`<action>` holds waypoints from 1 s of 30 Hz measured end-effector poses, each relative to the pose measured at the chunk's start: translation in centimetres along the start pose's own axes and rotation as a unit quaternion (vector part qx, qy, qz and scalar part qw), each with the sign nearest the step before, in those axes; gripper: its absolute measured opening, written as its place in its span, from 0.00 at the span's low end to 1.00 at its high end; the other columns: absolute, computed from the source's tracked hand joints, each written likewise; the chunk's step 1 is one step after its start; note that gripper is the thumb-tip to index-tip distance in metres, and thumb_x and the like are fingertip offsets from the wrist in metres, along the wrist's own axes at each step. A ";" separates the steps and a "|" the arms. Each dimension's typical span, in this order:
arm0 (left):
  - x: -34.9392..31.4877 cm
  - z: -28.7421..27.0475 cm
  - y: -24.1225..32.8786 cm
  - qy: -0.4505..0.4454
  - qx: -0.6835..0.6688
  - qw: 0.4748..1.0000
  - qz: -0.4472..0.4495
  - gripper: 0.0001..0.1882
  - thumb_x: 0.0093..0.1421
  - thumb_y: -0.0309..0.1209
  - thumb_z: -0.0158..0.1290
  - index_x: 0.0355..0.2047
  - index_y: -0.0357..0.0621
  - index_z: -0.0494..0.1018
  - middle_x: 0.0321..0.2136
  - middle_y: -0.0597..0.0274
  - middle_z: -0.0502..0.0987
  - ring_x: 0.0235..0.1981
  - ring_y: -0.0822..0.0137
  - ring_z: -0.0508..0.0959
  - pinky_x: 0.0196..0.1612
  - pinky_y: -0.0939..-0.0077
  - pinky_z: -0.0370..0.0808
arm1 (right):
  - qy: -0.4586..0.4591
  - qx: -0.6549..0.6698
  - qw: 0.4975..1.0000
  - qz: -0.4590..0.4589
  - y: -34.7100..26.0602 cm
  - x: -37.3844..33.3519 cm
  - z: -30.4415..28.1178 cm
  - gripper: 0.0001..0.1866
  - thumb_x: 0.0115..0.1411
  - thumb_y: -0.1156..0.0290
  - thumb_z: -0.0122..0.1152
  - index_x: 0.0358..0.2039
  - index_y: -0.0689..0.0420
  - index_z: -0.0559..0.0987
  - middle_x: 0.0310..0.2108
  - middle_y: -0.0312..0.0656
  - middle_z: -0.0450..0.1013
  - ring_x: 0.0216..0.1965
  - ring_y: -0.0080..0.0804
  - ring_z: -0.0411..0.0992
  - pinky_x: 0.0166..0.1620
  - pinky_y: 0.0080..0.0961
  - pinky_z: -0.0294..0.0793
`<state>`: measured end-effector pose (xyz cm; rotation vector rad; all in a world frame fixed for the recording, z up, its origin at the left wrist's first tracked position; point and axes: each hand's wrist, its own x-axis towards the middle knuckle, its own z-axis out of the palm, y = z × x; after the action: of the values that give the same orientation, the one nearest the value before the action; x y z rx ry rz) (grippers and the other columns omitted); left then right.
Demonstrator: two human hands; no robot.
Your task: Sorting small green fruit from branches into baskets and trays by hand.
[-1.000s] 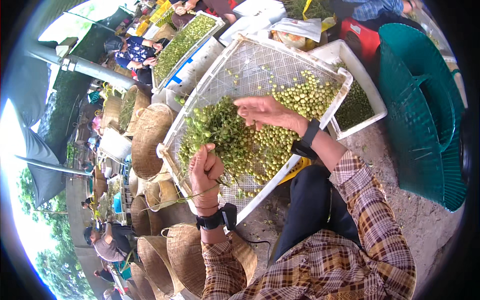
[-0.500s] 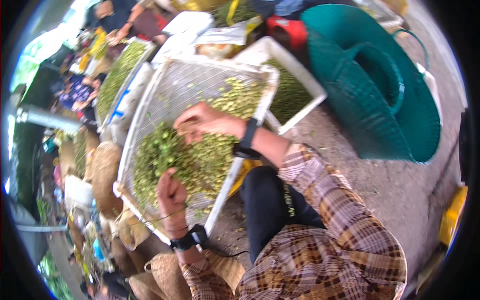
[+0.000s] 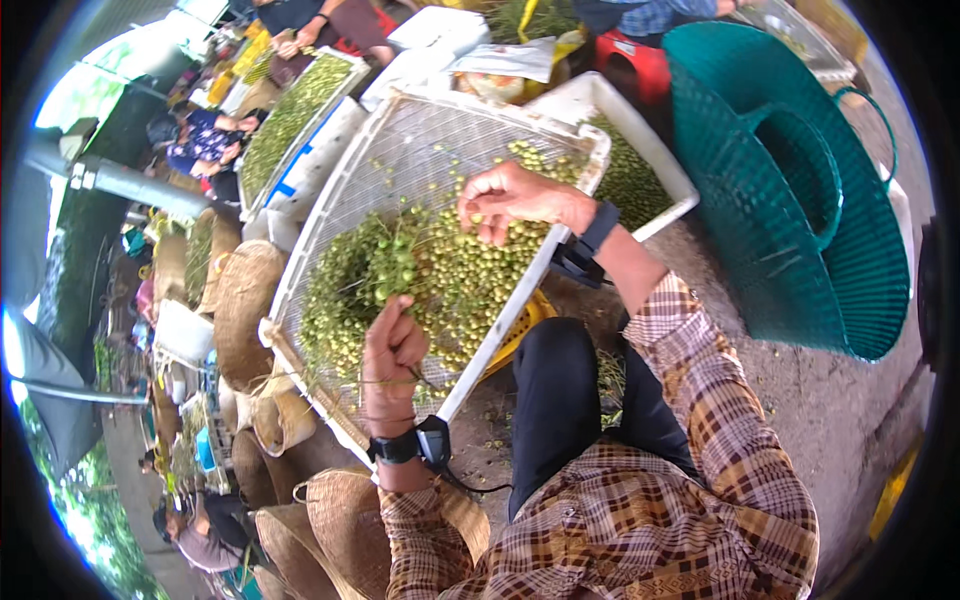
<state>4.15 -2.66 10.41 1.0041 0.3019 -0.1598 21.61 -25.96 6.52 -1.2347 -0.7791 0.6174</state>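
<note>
A wide mesh tray with a white frame [image 3: 500,325] stands tilted before me, strewn with small round green-yellow fruits [image 3: 465,290]. On its left half lies a tangled heap of green stems and fruits [image 3: 385,258]. My left hand [image 3: 393,345] is at the near edge of this heap, fingers curled and thumb and forefinger closed on a green sprig. Over the fruits to the right hovers my right hand [image 3: 515,200], its fingers bent together with the tips pointing down and left. Whatever sits at those fingertips is too small to make out.
Behind the tray's right corner is a white box [image 3: 680,205] of green fruits. A large teal woven basket [image 3: 850,265] leans at the right. Wicker baskets [image 3: 250,310] crowd the left. Under the tray shows a yellow basin [image 3: 522,325]. Other people [image 3: 205,150] sit further off.
The whole view has shifted, so the scene sits further right. My right hand has moved away from the heap, up and right over the loose fruits; my left hand stays at the heap.
</note>
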 end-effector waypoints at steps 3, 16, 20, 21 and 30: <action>0.0 -0.3 0.1 -0.012 0.004 1.000 -0.006 0.11 0.66 0.34 0.43 0.38 0.42 0.72 0.12 0.79 0.51 0.10 0.83 0.49 0.14 0.85 0.46 | 0.003 0.028 0.999 0.019 0.5 0.7 1.9 0.13 0.62 0.68 0.52 0.42 0.64 0.74 0.33 0.41 0.74 0.27 0.26 0.74 0.26 0.20 0.77; -0.4 -1.5 -1.1 0.007 0.049 0.999 0.017 0.14 0.66 0.35 0.42 0.39 0.41 0.74 0.11 0.80 0.52 0.09 0.83 0.50 0.14 0.85 0.47 | 0.116 0.066 0.991 0.034 2.9 3.0 2.4 0.13 0.60 0.62 0.58 0.37 0.60 0.78 0.25 0.37 0.74 0.20 0.16 0.70 0.18 0.11 0.67; -0.5 -1.5 -1.5 0.012 0.134 0.989 0.066 0.14 0.65 0.34 0.45 0.39 0.37 0.74 0.12 0.79 0.53 0.11 0.83 0.50 0.15 0.84 0.46 | 0.226 -0.198 0.950 -0.081 5.2 3.7 0.8 0.19 0.57 0.57 0.60 0.40 0.60 0.75 0.30 0.38 0.75 0.28 0.23 0.74 0.26 0.19 0.74; -0.6 -1.0 -1.3 0.016 0.182 0.980 0.080 0.14 0.65 0.35 0.45 0.40 0.36 0.74 0.12 0.79 0.53 0.11 0.83 0.50 0.15 0.84 0.45 | 0.254 -0.374 0.875 -0.171 5.7 3.8 0.5 0.20 0.57 0.56 0.60 0.41 0.60 0.75 0.32 0.38 0.75 0.30 0.24 0.75 0.28 0.21 0.75; -0.7 -0.7 -1.0 0.003 0.357 0.929 0.096 0.17 0.65 0.38 0.47 0.42 0.36 0.75 0.14 0.80 0.57 0.16 0.84 0.55 0.19 0.85 0.52 | -0.129 0.088 0.988 0.016 2.1 2.8 4.8 0.26 0.58 0.70 0.58 0.57 0.61 0.65 0.50 0.45 0.69 0.45 0.32 0.72 0.40 0.26 0.77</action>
<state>3.11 -2.66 9.47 1.7507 0.1432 -0.0868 19.48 -20.49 5.70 -1.0182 -0.9002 0.8656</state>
